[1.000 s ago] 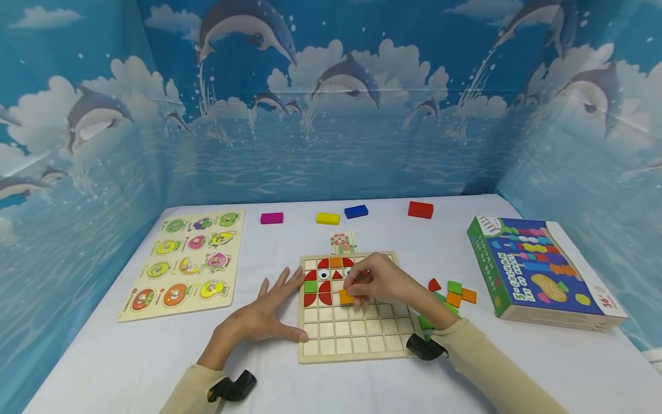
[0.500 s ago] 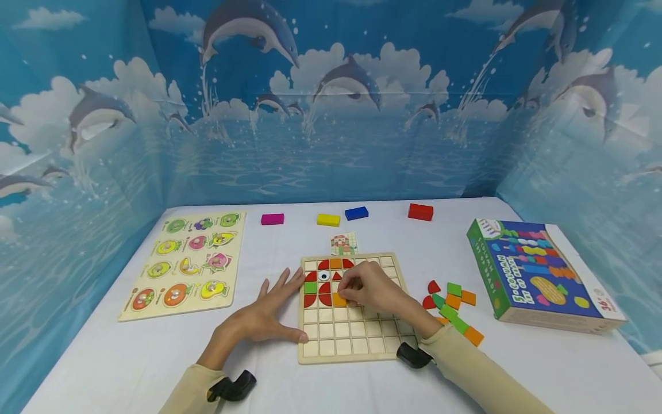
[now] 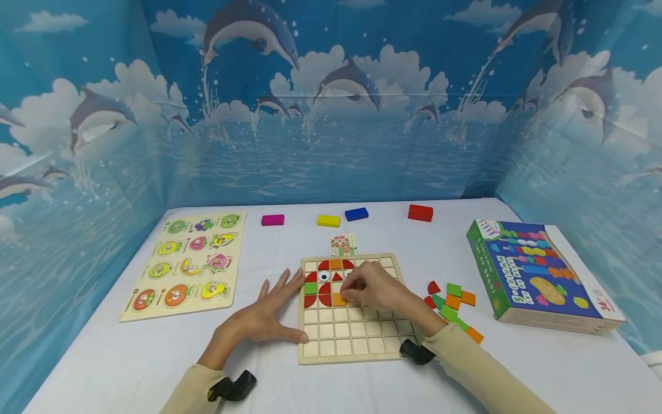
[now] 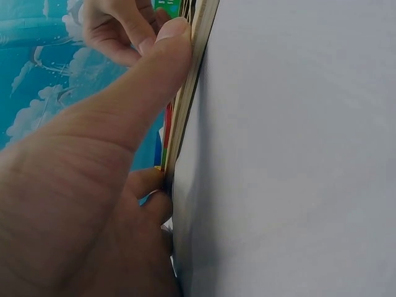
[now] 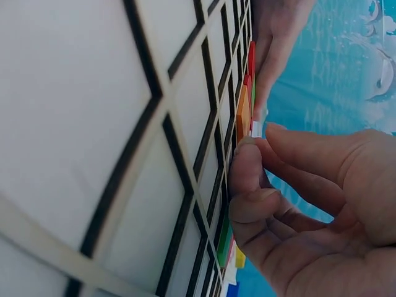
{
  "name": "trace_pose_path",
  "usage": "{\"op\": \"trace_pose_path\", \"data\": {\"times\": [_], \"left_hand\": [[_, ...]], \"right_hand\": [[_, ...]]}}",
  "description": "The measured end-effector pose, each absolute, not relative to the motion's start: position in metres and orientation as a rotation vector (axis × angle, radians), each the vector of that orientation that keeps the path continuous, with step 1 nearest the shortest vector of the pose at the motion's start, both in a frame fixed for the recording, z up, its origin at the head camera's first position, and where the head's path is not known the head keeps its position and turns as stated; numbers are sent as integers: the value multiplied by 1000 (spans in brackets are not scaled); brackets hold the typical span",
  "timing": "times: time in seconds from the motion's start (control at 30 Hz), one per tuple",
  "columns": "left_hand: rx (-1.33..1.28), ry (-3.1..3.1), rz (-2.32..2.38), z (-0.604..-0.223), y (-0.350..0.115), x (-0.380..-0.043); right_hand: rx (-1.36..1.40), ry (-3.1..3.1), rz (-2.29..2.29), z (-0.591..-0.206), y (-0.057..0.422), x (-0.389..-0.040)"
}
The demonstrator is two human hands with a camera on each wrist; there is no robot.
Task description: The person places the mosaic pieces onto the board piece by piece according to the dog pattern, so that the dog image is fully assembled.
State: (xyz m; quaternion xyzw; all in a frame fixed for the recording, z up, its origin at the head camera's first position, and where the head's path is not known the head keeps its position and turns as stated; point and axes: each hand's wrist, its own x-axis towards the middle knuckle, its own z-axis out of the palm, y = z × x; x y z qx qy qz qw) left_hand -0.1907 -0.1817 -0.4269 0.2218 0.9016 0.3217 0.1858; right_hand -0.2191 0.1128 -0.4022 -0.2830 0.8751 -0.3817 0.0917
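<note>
The wooden grid board (image 3: 357,359) lies flat on the white table, its upper left holding red, green and orange tiles around an eye tile (image 3: 323,276). My right hand (image 3: 374,287) bends its fingers down over the board, thumb and fingertips at the right edge of an orange square tile (image 3: 338,299). In the right wrist view that orange tile (image 5: 243,114) lies in its cell against a fingertip. My left hand (image 3: 269,313) spreads beside the board, with its thumb (image 4: 176,46) on the board's near left edge and fingertips by the upper left. The right hand hides part of the pattern.
A picture card (image 3: 343,244) lies behind the board. Loose tiles (image 3: 452,302) are scattered right of it, near the right forearm. A fruit puzzle board (image 3: 186,264) lies left, and a toy box (image 3: 543,276) right. Coloured blocks (image 3: 328,221) line the back.
My right hand has moved slightly left and down with the orange tile, which now lies in a cell beside the red pieces. The left hand has stayed at the board's left edge.
</note>
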Motion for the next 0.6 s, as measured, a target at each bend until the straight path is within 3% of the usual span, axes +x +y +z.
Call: {"op": "trace_pose_path", "data": {"times": [0.6], "left_hand": [[597, 2527, 908, -426, -180, -190]], "right_hand": [[-955, 2541, -1093, -402, 118, -220]]}}
